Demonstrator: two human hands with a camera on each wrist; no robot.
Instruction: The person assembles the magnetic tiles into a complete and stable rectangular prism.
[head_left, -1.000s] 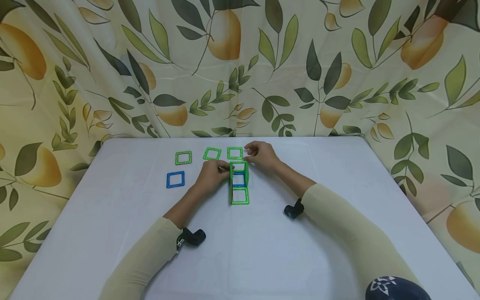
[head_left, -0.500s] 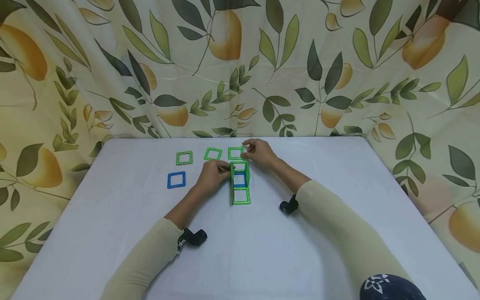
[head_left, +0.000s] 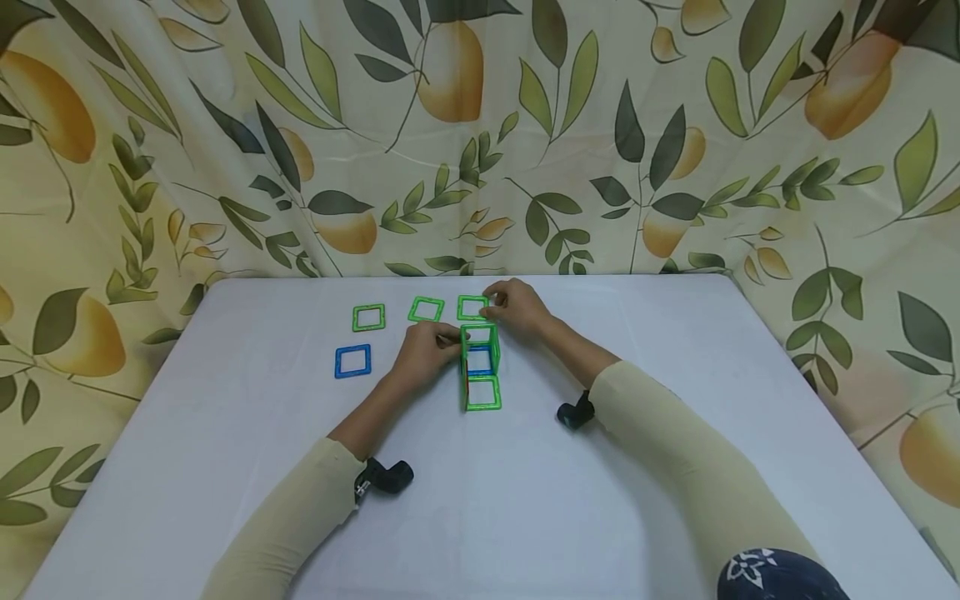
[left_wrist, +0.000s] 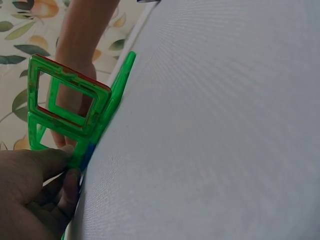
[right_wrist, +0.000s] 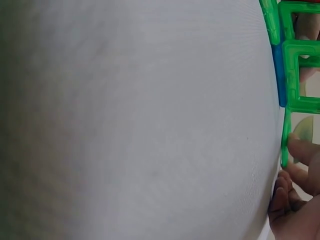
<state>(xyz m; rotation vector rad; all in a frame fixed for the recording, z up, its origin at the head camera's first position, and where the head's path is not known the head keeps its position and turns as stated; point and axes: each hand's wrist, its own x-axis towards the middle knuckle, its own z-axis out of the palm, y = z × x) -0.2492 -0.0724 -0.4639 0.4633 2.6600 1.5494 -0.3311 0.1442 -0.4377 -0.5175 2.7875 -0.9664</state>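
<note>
A small structure of square magnetic tiles (head_left: 482,393) stands mid-table, with green tiles, a blue one in its base and red showing on its left side. My left hand (head_left: 426,357) pinches the structure's left rear side between thumb and fingers; in the left wrist view its fingertips meet the lower edge of a green frame (left_wrist: 70,95). A flat green square tile (head_left: 472,297) lies just behind the structure. My right hand (head_left: 519,307) grips that tile's right edge, and the right wrist view has finger and thumb on the thin green edge (right_wrist: 285,145), near the blue tile (right_wrist: 280,75).
Left of the structure lie two loose green square tiles (head_left: 427,319) (head_left: 368,328) and a blue square tile (head_left: 352,372). The white table (head_left: 480,517) ends at a patterned curtain (head_left: 570,167) behind. A black wrist camera (head_left: 390,477) sits by the left sleeve.
My right hand has moved slightly left, from beside the rear green tile onto its right edge. The left hand stays at the structure.
</note>
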